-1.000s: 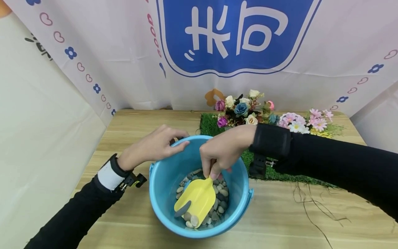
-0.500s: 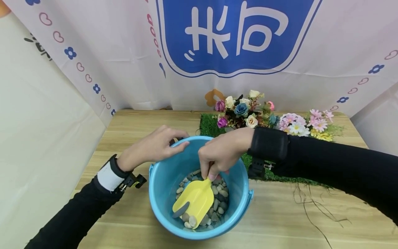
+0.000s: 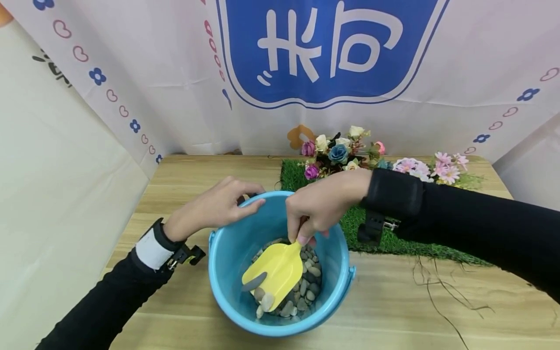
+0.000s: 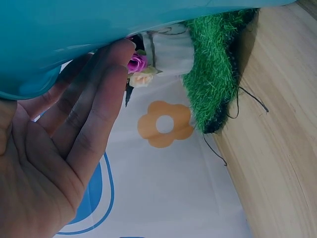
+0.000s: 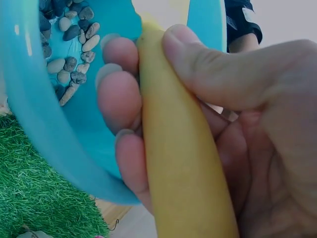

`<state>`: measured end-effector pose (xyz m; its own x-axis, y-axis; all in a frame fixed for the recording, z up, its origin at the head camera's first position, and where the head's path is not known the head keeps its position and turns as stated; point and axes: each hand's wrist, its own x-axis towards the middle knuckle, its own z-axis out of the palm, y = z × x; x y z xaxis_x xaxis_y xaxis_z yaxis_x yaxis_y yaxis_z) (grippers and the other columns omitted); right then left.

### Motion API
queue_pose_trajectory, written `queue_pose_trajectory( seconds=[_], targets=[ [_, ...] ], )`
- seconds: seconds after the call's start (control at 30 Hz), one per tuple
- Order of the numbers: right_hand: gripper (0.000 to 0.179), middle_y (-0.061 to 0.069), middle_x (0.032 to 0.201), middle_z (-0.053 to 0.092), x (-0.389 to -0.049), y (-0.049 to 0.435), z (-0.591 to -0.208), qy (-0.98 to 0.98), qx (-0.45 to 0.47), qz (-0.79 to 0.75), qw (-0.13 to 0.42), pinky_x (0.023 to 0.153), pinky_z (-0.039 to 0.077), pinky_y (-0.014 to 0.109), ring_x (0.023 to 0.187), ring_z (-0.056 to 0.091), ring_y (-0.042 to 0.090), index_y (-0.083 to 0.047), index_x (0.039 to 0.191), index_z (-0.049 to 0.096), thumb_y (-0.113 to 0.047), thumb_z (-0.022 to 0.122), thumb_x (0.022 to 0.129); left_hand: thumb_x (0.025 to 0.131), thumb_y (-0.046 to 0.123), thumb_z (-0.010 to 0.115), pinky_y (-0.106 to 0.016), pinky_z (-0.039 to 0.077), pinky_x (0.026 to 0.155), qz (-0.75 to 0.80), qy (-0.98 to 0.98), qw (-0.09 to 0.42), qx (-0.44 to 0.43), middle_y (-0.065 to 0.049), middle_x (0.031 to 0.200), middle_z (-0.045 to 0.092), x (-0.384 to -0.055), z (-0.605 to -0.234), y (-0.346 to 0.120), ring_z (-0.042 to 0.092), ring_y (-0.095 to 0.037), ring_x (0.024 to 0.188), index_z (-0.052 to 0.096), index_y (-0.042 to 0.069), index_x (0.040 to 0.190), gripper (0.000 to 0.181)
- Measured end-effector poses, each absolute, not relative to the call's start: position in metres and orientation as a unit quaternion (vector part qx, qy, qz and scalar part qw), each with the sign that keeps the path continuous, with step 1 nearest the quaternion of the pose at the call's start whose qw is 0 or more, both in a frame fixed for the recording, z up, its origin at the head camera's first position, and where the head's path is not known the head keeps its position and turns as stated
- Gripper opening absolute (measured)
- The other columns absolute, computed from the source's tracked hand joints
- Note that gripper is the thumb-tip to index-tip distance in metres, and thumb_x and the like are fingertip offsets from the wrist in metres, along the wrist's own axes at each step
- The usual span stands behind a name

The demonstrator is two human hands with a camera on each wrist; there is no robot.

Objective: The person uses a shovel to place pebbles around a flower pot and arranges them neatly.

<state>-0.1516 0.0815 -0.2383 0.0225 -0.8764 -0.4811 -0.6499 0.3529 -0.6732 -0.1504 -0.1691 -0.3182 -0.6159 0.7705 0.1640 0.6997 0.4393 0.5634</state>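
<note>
A blue bucket stands on the wooden table with grey and white pebbles across its bottom. My right hand grips a yellow toy shovel by its handle, fingers and thumb wrapped round it in the right wrist view. The shovel's scoop slants down inside the bucket. Near its front edge lie a long dark pebble and a few paler ones. My left hand holds the bucket's rim at the back left, thumb over the edge and fingers along the outer wall.
Behind the bucket to the right lies an artificial grass mat, with artificial flowers along its back. Loose dark threads trail over the table. A printed cloth hangs at the back.
The right hand has shifted slightly right, and the shovel's scoop has risen a little with pebbles at its front edge. The left hand and the bucket have stayed nearly in place.
</note>
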Motion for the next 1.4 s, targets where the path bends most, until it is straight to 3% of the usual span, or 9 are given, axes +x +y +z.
queue_pose_trajectory(
  seconds=[0.27,0.63,0.97,1.4],
  targets=[
    [0.026,0.000,0.077,0.066,-0.157,0.104,-0.234,0.684,-0.552,-0.170,0.446,0.065,0.054,0.030,0.063,0.061,0.016,-0.012,0.088,0.073,-0.009,0.055,0.106,0.104,0.015,0.059,-0.033,0.054,0.056,0.306,0.846,0.061,0.432,0.007,0.077,0.064,-0.150,-0.319,-0.169,0.061,-0.002,0.061,0.073,0.009,0.100,0.016],
    [0.022,-0.007,0.083,0.069,-0.155,0.156,-0.225,0.725,-0.496,-0.232,0.417,0.063,0.053,0.031,0.066,0.060,0.016,-0.019,0.116,0.077,-0.014,0.059,0.105,0.104,0.016,0.058,-0.030,0.051,0.053,0.303,0.844,0.053,0.439,0.007,0.079,0.064,-0.151,-0.319,-0.169,0.058,-0.003,0.058,0.072,0.012,0.100,0.015],
    [0.023,-0.007,0.082,0.067,-0.150,0.201,-0.220,0.765,-0.463,-0.248,0.373,0.058,0.052,0.029,0.060,0.058,0.013,-0.021,0.117,0.076,-0.015,0.057,0.106,0.104,0.016,0.058,-0.027,0.046,0.048,0.306,0.842,0.053,0.442,0.009,0.076,0.062,-0.151,-0.319,-0.170,0.052,-0.004,0.051,0.072,0.013,0.100,0.016],
    [0.026,-0.009,0.084,0.069,-0.141,0.303,-0.250,0.806,-0.427,-0.301,0.278,0.052,0.053,0.029,0.058,0.061,0.011,0.002,0.127,0.068,-0.001,0.058,0.103,0.104,0.014,0.058,-0.028,0.046,0.048,0.310,0.838,0.053,0.445,0.008,0.077,0.062,-0.152,-0.321,-0.170,0.052,-0.003,0.052,0.073,0.009,0.102,0.016]
  ],
)
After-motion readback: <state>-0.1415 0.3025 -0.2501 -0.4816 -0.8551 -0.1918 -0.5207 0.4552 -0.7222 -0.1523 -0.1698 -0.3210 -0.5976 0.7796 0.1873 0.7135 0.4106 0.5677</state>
